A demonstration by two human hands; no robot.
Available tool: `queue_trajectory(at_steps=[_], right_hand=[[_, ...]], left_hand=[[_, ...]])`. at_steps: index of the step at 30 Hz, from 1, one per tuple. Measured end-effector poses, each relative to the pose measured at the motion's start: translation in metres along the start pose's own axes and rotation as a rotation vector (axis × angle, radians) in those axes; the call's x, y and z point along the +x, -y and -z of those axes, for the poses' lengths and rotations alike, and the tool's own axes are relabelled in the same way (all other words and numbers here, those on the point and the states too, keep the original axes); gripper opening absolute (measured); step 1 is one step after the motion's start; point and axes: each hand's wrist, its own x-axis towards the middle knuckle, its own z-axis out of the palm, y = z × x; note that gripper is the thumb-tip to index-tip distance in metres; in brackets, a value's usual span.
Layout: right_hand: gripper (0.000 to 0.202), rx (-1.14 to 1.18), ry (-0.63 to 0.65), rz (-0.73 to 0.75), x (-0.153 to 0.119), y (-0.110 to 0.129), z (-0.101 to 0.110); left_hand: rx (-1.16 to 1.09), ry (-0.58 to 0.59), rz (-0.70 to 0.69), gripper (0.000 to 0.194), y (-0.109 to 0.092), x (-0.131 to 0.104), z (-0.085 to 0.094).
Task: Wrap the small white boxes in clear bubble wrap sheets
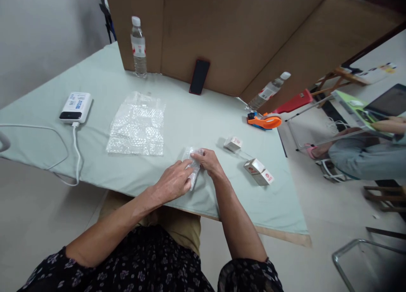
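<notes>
My left hand (173,183) and my right hand (207,162) both hold a small bundle of bubble wrap (192,165) against the pale green tabletop (190,114), near its front edge. The wrap is folded around something I cannot make out. Right of my hands lie three small white boxes with red marks: one (233,143) further back, two (259,172) side by side near the right edge. A stack of flat bubble-wrap sheets (137,125) lies to the left of my hands.
An orange tape dispenser (264,121) sits at the back right beside a tilted water bottle (269,90). An upright bottle (138,47), a dark phone (199,76) and cardboard walls (234,34) stand behind. A white power bank (76,107) with cable lies left. Another person (364,152) sits right.
</notes>
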Motion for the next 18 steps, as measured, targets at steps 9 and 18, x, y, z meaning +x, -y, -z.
queue_trajectory(at_steps=[9,18], right_hand=[[0.024,0.068,-0.058,0.29,-0.02,0.003,-0.005],[0.021,-0.076,0.078,0.43,-0.062,0.006,-0.008]], left_hand=[[-0.099,-0.026,0.011,0.02,0.009,0.0,-0.005],[-0.273,-0.372,0.18,0.061,0.022,-0.005,-0.021]])
